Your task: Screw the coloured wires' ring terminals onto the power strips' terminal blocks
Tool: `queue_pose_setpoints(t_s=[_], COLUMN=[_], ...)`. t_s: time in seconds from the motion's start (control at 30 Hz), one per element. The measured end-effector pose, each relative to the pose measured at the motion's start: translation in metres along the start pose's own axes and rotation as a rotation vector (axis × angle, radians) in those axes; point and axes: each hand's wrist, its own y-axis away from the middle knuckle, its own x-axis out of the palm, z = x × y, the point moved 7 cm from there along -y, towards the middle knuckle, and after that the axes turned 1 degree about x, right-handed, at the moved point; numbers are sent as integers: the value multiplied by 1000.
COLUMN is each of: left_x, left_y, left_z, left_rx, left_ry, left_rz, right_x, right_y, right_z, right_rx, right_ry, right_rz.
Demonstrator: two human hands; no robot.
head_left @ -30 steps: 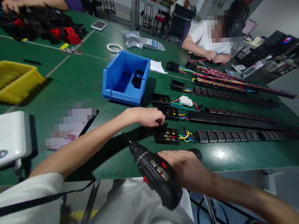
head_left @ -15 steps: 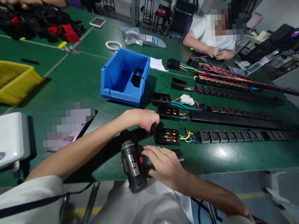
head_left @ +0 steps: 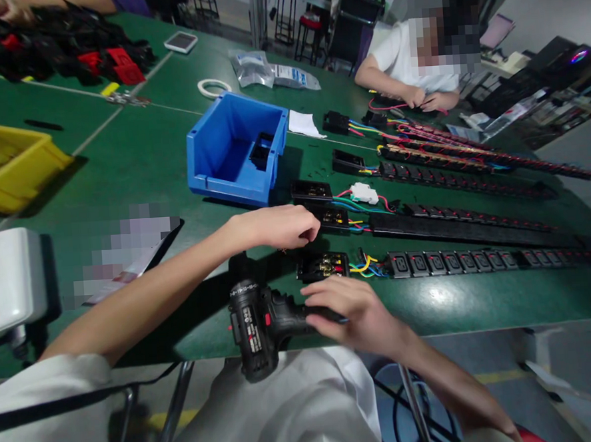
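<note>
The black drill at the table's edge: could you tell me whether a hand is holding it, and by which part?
Yes: the right hand grips the drill by its handle, while the drill lies on the table edge.

The person wears a white short-sleeved shirt (head_left: 287, 415); both forearms are bare. A thin black strap (head_left: 76, 400) runs across the left sleeve. The left hand (head_left: 280, 226) and right hand (head_left: 354, 309) show no gloves, rings or watch.
</note>
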Motion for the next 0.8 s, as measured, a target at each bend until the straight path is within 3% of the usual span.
queue_pose_setpoints(t_s=[0.13,0.23,0.37,0.47,0.6,0.8], left_x=[-4,0,14,23,30,36], left_y=[-10,-19,-27,-31,-35,-38], left_z=[-22,-30,-18,-10,-9,2], left_rx=[75,93,2,-74,-116,-161], left_ry=[136,459,948,1204,1305,1306], left_rz=[-170,-331,-488,-513,-437,-450], right_x=[-63,-83,-76,-62,-53,-52], right_y=[-8,-17,-18,-12,-3,3], right_z=[-61,-100,-120,-117,-112,-113], right_rx=[220,262,166,81,-16,-75], right_ry=[-55,-77,-141,-95,-47,3], right_rz=[-236,-329,-453,-479,-495,-525])
